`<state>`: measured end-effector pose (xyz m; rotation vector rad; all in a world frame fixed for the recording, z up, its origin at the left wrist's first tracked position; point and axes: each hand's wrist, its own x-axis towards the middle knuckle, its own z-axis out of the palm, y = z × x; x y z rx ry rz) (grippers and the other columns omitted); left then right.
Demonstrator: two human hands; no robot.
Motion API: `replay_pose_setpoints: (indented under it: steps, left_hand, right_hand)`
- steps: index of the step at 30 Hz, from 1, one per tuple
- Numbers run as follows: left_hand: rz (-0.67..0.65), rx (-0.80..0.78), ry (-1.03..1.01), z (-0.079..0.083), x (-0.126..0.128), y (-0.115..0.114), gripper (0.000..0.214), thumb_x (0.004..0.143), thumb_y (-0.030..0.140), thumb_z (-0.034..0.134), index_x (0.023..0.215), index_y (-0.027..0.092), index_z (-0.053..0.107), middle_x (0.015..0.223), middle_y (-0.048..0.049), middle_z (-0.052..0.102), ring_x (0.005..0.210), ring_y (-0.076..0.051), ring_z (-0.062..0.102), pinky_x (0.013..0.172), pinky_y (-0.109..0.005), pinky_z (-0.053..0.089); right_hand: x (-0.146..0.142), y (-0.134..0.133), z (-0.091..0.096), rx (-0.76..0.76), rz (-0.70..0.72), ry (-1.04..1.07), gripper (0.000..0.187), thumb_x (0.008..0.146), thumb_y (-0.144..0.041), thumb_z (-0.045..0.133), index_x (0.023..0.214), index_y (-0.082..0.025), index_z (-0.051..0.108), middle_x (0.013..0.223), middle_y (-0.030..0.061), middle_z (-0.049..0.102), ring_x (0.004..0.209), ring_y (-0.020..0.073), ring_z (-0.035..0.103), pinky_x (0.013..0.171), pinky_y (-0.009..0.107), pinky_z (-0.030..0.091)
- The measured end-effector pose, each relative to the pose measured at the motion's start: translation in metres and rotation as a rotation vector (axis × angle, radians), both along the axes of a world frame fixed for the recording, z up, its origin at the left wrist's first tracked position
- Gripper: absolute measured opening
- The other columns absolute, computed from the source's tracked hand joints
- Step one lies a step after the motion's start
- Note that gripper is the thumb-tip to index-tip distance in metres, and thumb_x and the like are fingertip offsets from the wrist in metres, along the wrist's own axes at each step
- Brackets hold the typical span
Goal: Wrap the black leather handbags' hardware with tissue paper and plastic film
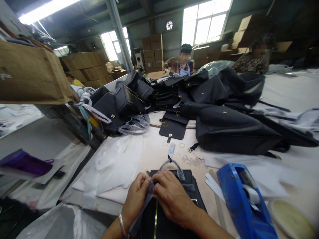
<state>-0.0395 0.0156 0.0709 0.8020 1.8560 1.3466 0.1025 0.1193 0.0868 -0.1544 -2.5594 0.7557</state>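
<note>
At the near edge of the table (154,152), the left hand (136,196) and right hand (171,196) meet, fingers pinched shut on a strip of clear film (179,167) over the black bag (190,181) beneath them. It looks like wrapping the bag's fittings; going on calls for keeping the film taut.

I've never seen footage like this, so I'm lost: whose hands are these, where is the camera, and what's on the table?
There is no machine here: a person wears a camera on the head, looking down at their own hands. The left hand and right hand pinch a clear plastic strip over a black bag. On the table lie a blue tape dispenser, white plastic bags and a pile of black bags. Other people sit at the far end.
</note>
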Motion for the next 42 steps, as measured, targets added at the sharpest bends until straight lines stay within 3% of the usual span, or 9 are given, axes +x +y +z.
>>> replay_pose_setpoints:
  steps: [5, 8, 11, 16, 27, 33, 37, 39, 42]
  left_hand:
    - [-0.057, -0.062, 0.193, 0.001, 0.000, -0.009, 0.020, 0.095, 0.040, 0.043, 0.084, 0.025, 0.050, 0.070, 0.0039, 0.052, 0.064, -0.016, 0.052, 0.061, -0.025, 0.039]
    - [-0.112, -0.092, 0.415, -0.001, -0.005, -0.013, 0.016, 0.095, 0.038, 0.042, 0.087, 0.026, 0.049, 0.072, 0.0025, 0.056, 0.065, -0.018, 0.057, 0.064, -0.027, 0.039]
    - [-0.118, -0.054, 0.529, 0.000, -0.008, -0.013, 0.014, 0.094, 0.038, 0.044, 0.088, 0.027, 0.051, 0.074, 0.0011, 0.060, 0.068, -0.018, 0.060, 0.066, -0.028, 0.038]
    - [-0.140, -0.157, 0.023, 0.009, -0.006, -0.012, 0.034, 0.089, 0.056, 0.048, 0.080, 0.024, 0.050, 0.051, 0.0061, 0.051, 0.038, -0.010, 0.042, 0.039, -0.020, 0.028]
    - [-0.046, -0.220, -0.769, 0.017, 0.006, -0.034, 0.043, 0.059, 0.052, 0.082, 0.074, 0.021, 0.055, 0.068, -0.0023, 0.066, 0.057, -0.017, 0.066, 0.044, -0.018, 0.043]
    - [-0.104, -0.214, -0.518, 0.009, 0.011, -0.034, 0.041, 0.074, 0.058, 0.068, 0.074, 0.022, 0.047, 0.056, -0.0021, 0.069, 0.044, -0.012, 0.059, 0.042, -0.017, 0.038]
    - [-0.099, -0.213, -0.275, 0.008, 0.012, -0.040, 0.039, 0.081, 0.059, 0.058, 0.077, 0.023, 0.045, 0.055, -0.0026, 0.070, 0.041, -0.012, 0.059, 0.041, -0.017, 0.035]
    - [-0.106, -0.217, -0.188, 0.008, 0.013, -0.041, 0.037, 0.084, 0.060, 0.053, 0.079, 0.023, 0.045, 0.054, -0.0021, 0.070, 0.042, -0.014, 0.059, 0.042, -0.018, 0.037]
    - [-0.118, -0.203, -0.099, 0.009, 0.014, -0.042, 0.035, 0.088, 0.058, 0.047, 0.083, 0.024, 0.044, 0.051, 0.0006, 0.067, 0.043, -0.014, 0.059, 0.043, -0.020, 0.040]
  right_hand:
    - [0.005, -0.016, -0.013, 0.135, -0.121, 0.097, 0.020, 0.083, -0.010, 0.050, 0.100, -0.018, 0.058, 0.123, 0.0117, 0.055, 0.116, 0.0267, 0.046, 0.104, 0.049, 0.034]
    - [0.007, -0.025, -0.038, 0.250, -0.287, 0.199, 0.012, 0.085, -0.012, 0.050, 0.089, -0.020, 0.058, 0.107, 0.0100, 0.061, 0.097, 0.0248, 0.055, 0.084, 0.041, 0.045]
    - [0.008, -0.032, -0.067, 0.301, -0.377, 0.194, 0.011, 0.085, -0.014, 0.051, 0.079, -0.023, 0.053, 0.073, 0.0022, 0.061, 0.063, 0.0184, 0.055, 0.057, 0.031, 0.039]
    - [0.006, -0.037, -0.089, 0.059, -0.370, 0.094, 0.008, 0.084, -0.023, 0.052, 0.076, -0.025, 0.049, 0.062, -0.0026, 0.062, 0.050, 0.0161, 0.059, 0.046, 0.028, 0.035]
    - [-0.010, -0.042, -0.056, -0.387, -0.419, 0.051, 0.014, 0.088, -0.022, 0.045, 0.074, -0.024, 0.048, 0.064, 0.0000, 0.063, 0.056, 0.0166, 0.062, 0.051, 0.024, 0.036]
    - [0.002, -0.029, -0.043, -0.493, -0.292, -0.076, 0.013, 0.088, -0.016, 0.045, 0.080, -0.023, 0.053, 0.069, -0.0003, 0.064, 0.061, 0.0165, 0.063, 0.055, 0.023, 0.041]
    - [0.024, -0.011, -0.013, -0.211, -0.266, 0.051, 0.015, 0.091, -0.017, 0.045, 0.097, -0.023, 0.057, 0.091, 0.0054, 0.067, 0.084, 0.0213, 0.065, 0.074, 0.031, 0.047]
    - [0.027, -0.005, 0.001, -0.090, -0.196, 0.090, 0.026, 0.089, -0.019, 0.052, 0.114, -0.023, 0.054, 0.113, 0.0085, 0.064, 0.108, 0.0255, 0.058, 0.096, 0.040, 0.041]
    - [0.020, -0.004, 0.010, -0.160, -0.038, -0.016, 0.046, 0.080, -0.027, 0.071, 0.121, -0.025, 0.050, 0.118, 0.0045, 0.063, 0.113, 0.0243, 0.054, 0.112, 0.044, 0.022]
